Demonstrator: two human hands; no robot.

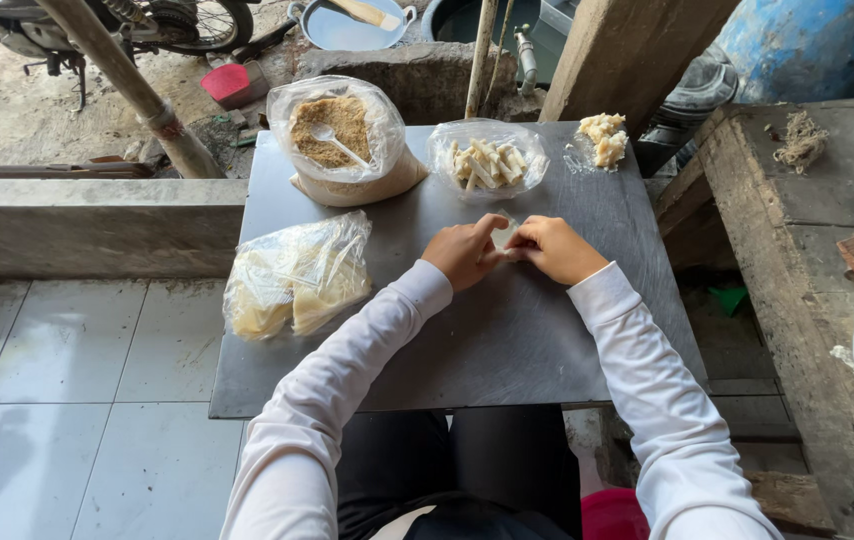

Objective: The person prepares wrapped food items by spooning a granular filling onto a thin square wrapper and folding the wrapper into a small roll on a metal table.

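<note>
Being pinched between the left hand (465,252) and the right hand (555,249) is a small pale wrapper (503,234), held just above the middle of the grey bench (507,340). Both hands are being kept closed on it, fingertips meeting over the piece, white sleeves reaching in from below. The wrapper is mostly hidden by the fingers; only a thin translucent patch is being shown between the thumbs. Its long axis is being judged as running left to right across the bench, from one hand to the other, but which end leads cannot be told.

Risks, as judged: the wrapper is looking thin and could be torn if the hands are pulled apart too hard; any filling inside could be squeezed out at an open end; the piece could be dropped onto the bench if one grip is loosened.

Around the hands: a bag of flat pale sheets (295,277) is lying to the left, a bag of brown crumbs (344,135) with a plastic spoon (337,142) is standing at the far left edge, a bag of pale sticks (487,160) is sitting behind the hands, and a small pile of pale lumps (603,138) is resting at the far right corner.
</note>
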